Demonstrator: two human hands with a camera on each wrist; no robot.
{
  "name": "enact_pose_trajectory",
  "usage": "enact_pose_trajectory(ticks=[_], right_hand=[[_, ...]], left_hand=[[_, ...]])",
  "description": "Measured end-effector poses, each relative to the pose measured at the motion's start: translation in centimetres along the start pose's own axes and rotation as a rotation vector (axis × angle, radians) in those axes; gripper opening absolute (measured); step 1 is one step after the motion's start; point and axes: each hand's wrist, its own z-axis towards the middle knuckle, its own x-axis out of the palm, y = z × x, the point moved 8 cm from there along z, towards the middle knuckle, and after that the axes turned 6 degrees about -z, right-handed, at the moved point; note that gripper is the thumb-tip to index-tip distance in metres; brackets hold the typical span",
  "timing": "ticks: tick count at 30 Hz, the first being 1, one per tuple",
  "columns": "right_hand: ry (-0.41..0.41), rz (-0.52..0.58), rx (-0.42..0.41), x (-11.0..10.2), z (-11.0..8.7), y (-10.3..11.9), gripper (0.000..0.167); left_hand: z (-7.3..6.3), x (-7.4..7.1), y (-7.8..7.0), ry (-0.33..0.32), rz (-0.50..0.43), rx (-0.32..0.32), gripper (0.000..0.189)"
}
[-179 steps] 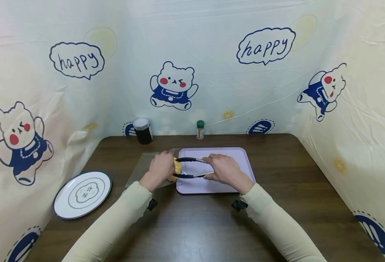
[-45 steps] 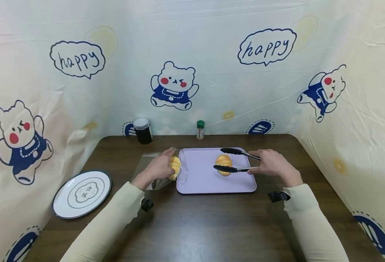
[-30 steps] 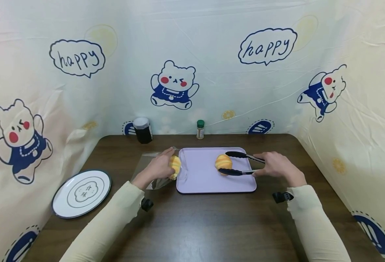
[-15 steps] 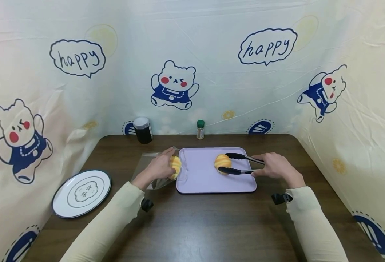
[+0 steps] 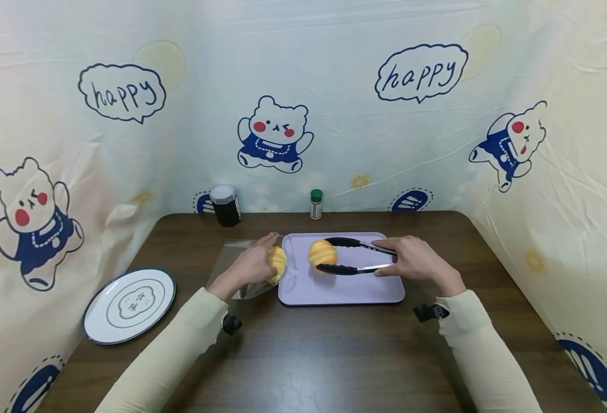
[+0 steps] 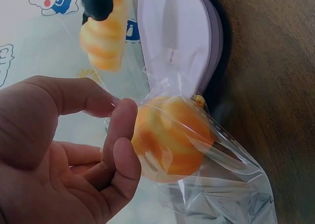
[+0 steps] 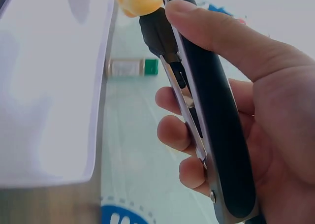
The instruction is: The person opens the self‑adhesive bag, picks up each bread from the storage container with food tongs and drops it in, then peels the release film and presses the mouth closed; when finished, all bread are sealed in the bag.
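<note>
My right hand [image 5: 417,261] grips a pair of black-tipped tongs [image 5: 352,270], whose ends hold a yellow-striped bread roll [image 5: 322,254]. In the left wrist view this roll hangs above the lilac tray [image 5: 345,293], apart from the bag. At the tray's left edge my left hand [image 5: 252,263] pinches the rim of a clear plastic bag [image 6: 231,192] between thumb and fingers. A second bread roll [image 6: 172,140] lies inside that bag, partly covered by the left fingers in the head view. The bag's mouth overlaps the tray's left end.
A white plate [image 5: 129,307] with a dark rim lies at the table's left edge. Along the back stand a dark jar [image 5: 225,207] with a grey lid and a small green-capped shaker bottle [image 5: 316,205]. A printed curtain [image 5: 345,143] surrounds the brown table [image 5: 324,355].
From the bag, the tongs went right to the roll on the tray. In the last half second they have lifted it and carried it left. My left hand stays at the bag.
</note>
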Motion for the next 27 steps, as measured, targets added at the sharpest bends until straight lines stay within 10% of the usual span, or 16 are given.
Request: enact_pose_trajectory(ticks=[15, 27], right_hand=[[-0.047, -0.038, -0.178, 0.0, 3.0, 6.4, 0.072], [-0.065, -0.087, -0.108, -0.1, 3.7, 7.7, 0.071]], left_hand=[[-0.2, -0.1, -0.4, 0.018, -0.001, 0.054, 0.090], [-0.4, 0.0, -1.5, 0.022, 0.006, 0.131, 0.092]])
